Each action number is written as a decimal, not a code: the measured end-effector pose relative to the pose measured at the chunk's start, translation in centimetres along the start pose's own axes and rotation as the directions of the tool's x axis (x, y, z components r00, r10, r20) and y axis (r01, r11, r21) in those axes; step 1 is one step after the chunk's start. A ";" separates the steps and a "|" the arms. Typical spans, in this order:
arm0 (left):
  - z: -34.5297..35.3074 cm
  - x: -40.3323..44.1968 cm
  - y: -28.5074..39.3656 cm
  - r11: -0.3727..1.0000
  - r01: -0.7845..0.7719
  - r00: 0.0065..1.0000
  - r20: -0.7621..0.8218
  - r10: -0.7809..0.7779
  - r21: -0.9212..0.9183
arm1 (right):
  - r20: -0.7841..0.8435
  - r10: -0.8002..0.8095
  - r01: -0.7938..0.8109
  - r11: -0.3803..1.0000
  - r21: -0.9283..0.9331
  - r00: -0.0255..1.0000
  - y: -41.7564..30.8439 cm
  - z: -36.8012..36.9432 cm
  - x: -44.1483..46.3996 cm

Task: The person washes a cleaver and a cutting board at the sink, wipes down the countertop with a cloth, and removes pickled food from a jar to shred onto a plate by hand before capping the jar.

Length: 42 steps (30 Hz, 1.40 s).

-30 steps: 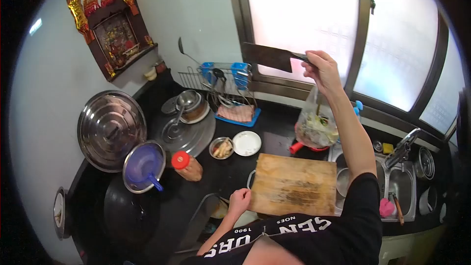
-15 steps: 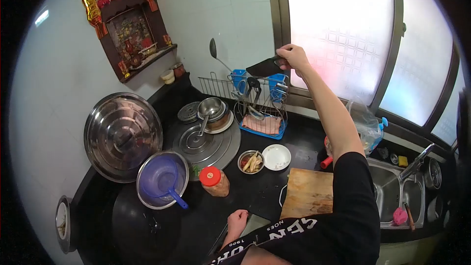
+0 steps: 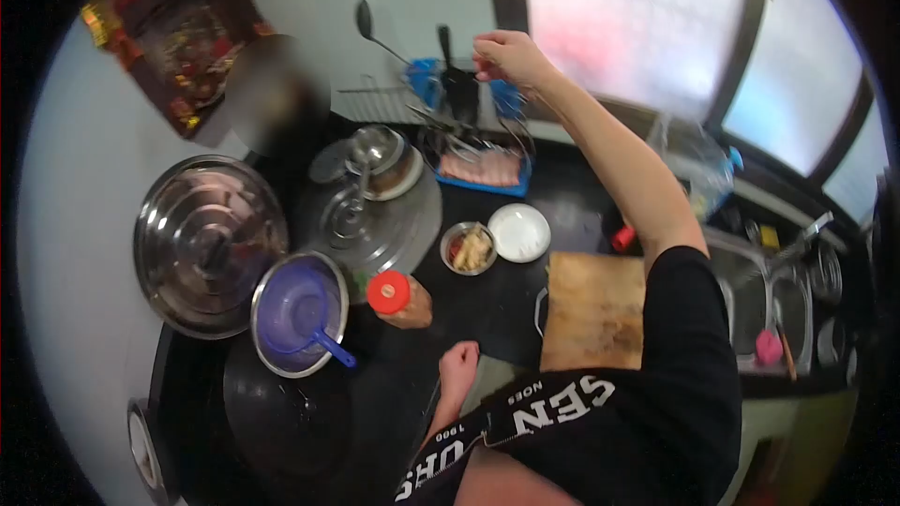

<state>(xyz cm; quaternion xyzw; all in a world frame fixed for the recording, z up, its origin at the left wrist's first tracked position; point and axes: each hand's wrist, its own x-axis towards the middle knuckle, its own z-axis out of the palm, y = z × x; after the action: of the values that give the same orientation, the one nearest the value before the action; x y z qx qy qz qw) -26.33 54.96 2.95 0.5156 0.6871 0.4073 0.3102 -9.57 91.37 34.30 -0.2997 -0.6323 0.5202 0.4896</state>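
Note:
My right hand (image 3: pixel 506 58) is raised above the wire dish rack (image 3: pixel 380 105), its fingers curled with nothing visible in them. Just left of it, a black broad-bladed kitchen knife (image 3: pixel 459 89) stands in the rack, handle up and blade down, apart from my fingers. A ladle (image 3: pixel 366 21) leans up behind the rack. Below the knife, a slab of raw meat (image 3: pixel 480 169) lies in a blue tray (image 3: pixel 483 189). My left hand (image 3: pixel 459 359) rests as a closed fist on the near counter, left of the wooden cutting board (image 3: pixel 592 314).
A bowl of pale pieces (image 3: pixel 469 249) and a white plate (image 3: pixel 519 233) stand mid-counter. On the left are a red-lidded jar (image 3: pixel 389 292), a purple strainer (image 3: pixel 295 309) in a metal basin and a large steel lid (image 3: pixel 211 244). The sink (image 3: pixel 741 319) lies right.
The black knife has gone from my right hand into the rack, now upright with its handle up. My left fist stays by the counter edge. The camera view has shifted.

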 end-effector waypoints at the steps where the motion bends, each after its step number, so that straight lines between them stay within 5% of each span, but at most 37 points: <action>1: 0.6 0.5 0.2 1.000 -0.008 1.000 0.024 0.007 0.016 | -0.010 -0.019 0.019 1.000 -0.011 1.000 -0.6 -0.3 -3.4; 4: 3.1 2.1 0.1 0.999 0.046 0.985 0.168 -0.045 -0.006 | 0.043 0.049 -0.044 0.994 -0.100 0.998 0.4 -4.4 -13.3; 8: 7.7 4.8 -0.9 0.995 -0.066 0.953 0.302 0.040 0.078 | -0.217 0.163 -0.215 0.947 -0.240 0.963 4.1 -11.1 -27.8; 9: 8.7 5.3 -0.9 0.981 -0.144 0.941 0.325 0.096 0.127 | -0.325 0.263 -0.336 0.922 -0.193 0.908 5.3 -12.8 -31.4; 10: 9.2 5.4 1.0 0.987 -0.059 0.927 0.374 -0.002 0.150 | -0.470 0.308 -0.449 0.865 -0.223 0.827 8.8 -15.4 -35.1; 11: 10.2 5.9 0.7 0.970 -0.121 0.920 0.391 0.031 0.210 | -0.616 0.295 -0.607 0.693 -0.389 0.731 11.8 -17.6 -39.1; 12: 11.2 6.3 0.1 0.961 -0.126 0.922 0.386 0.022 0.246 | -0.638 0.007 -0.566 0.472 -0.676 0.770 13.8 -18.4 -42.9; 13: 12.4 6.5 0.0 0.950 -0.134 0.925 0.380 0.018 0.281 | -0.740 0.112 -0.728 0.324 -0.604 0.663 15.6 -18.8 -45.9; 14: 11.7 5.3 5.5 0.945 0.050 0.893 0.409 -0.186 0.322 | -0.786 0.188 -0.807 0.089 -0.583 0.589 16.9 -18.9 -48.5; 15: 12.6 5.4 5.3 0.931 0.071 0.883 0.412 -0.226 0.358 | -0.855 0.201 -0.874 0.016 -0.486 0.478 16.9 -17.7 -50.2; 17: 14.5 5.1 4.5 0.790 -0.155 0.958 0.285 -0.026 0.594 | -0.876 0.184 -0.893 0.026 -0.449 0.445 18.4 -17.9 -53.2; 21: 15.1 5.8 3.6 0.726 -0.187 0.941 0.333 -0.061 0.662 | -0.881 0.028 -0.871 0.169 -0.462 0.473 20.5 -19.5 -54.1; 22: 14.7 5.4 4.8 0.762 -0.135 0.896 0.406 -0.179 0.634 | -0.885 0.007 -0.863 0.227 -0.451 0.465 20.8 -20.2 -54.1; 24: 14.9 4.1 6.0 0.789 -0.079 0.836 0.472 -0.281 0.609 | -0.911 0.117 -0.893 0.280 -0.352 0.396 20.6 -21.5 -54.1; 26: 15.8 2.1 5.1 0.906 0.174 0.797 0.485 -0.359 0.385 | -0.918 0.254 -0.919 0.332 -0.214 0.306 20.2 -23.5 -54.8; 27: 16.3 0.7 5.5 0.905 0.180 0.801 0.477 -0.362 0.386 | -0.914 0.258 -0.916 0.334 -0.220 0.314 20.0 -24.7 -55.4; 28: 16.7 -1.0 6.4 0.956 0.283 0.803 0.524 -0.282 0.081 | -0.914 0.283 -0.922 0.339 -0.189 0.291 19.5 -25.9 -56.1; 29: 17.5 -2.7 7.7 0.902 0.362 0.820 0.540 -0.188 -0.236 | -0.912 0.305 -0.926 0.342 -0.163 0.273 18.9 -27.5 -56.6; 33: 23.0 -7.4 12.3 0.640 0.450 0.834 0.549 -0.052 -0.623 | -0.900 0.295 -0.895 0.406 -0.186 0.322 17.9 -34.2 -59.6; 37: 28.2 -10.1 21.3 0.640 0.327 0.875 0.478 0.072 -0.695 | -0.873 0.267 -0.839 0.486 -0.243 0.408 20.8 -42.3 -63.4; 39: 30.4 -9.5 24.9 0.632 0.319 0.862 0.494 0.117 -0.706 | -0.752 0.206 -0.714 0.539 -0.447 0.626 22.3 -45.7 -65.3; 42: 33.6 -8.4 28.8 0.651 0.277 0.846 0.500 0.183 -0.707 | -0.700 0.210 -0.699 0.466 -0.543 0.683 18.8 -48.7 -66.1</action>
<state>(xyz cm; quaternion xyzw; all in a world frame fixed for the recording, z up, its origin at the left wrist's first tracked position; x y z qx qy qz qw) 17.58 58.92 12.31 0.4107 0.3534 0.4885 0.6840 55.81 55.63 -4.90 -0.7790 -0.5145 0.1994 0.2977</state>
